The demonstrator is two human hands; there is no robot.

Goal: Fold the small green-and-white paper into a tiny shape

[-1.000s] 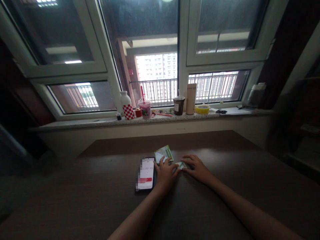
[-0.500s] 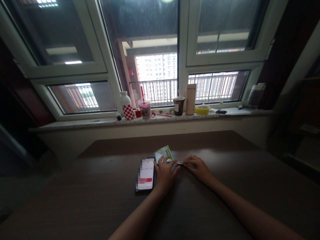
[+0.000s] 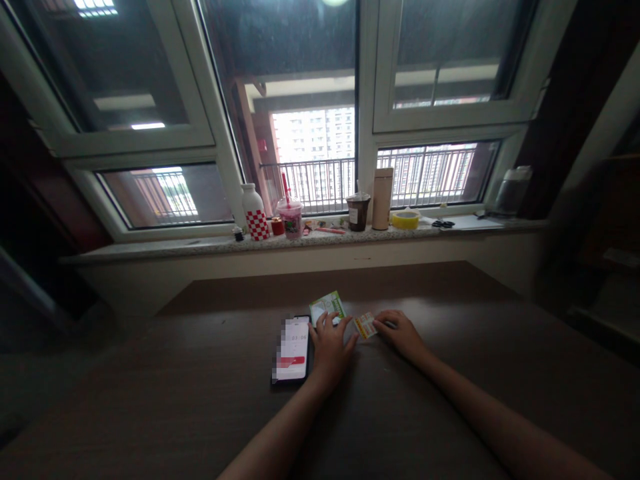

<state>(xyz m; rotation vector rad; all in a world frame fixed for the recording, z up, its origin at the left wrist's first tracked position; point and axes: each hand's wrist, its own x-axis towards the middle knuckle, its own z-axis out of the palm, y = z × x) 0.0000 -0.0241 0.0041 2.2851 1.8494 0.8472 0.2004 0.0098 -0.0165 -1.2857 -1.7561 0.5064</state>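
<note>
My right hand (image 3: 400,335) pinches the right edge of a small card (image 3: 365,325) with red, yellow and white print, its face turned up. My left hand (image 3: 330,343) lies with fingers spread over the near part of a green-and-white printed packet (image 3: 327,303), partly hiding it. The thumb of that hand points toward the small card; whether they touch I cannot tell. Just left of my left hand, a phone (image 3: 293,349) lies face up with a lit screen showing a running timer and a red button.
The brown table (image 3: 200,413) reaches to the wall under the window. Along the sill (image 3: 200,245) stand a checkered bottle (image 3: 255,213), a pink cup with a straw (image 3: 291,219), a dark drink cup (image 3: 358,212), a tan flask (image 3: 382,200), yellow tape (image 3: 405,220) and black scissors (image 3: 443,224).
The small card, seen edge-on before, now shows its printed face. My right hand has shifted slightly to the right with it. My left hand stays in place; the phone timer ticked from 03:05 to 03:06.
</note>
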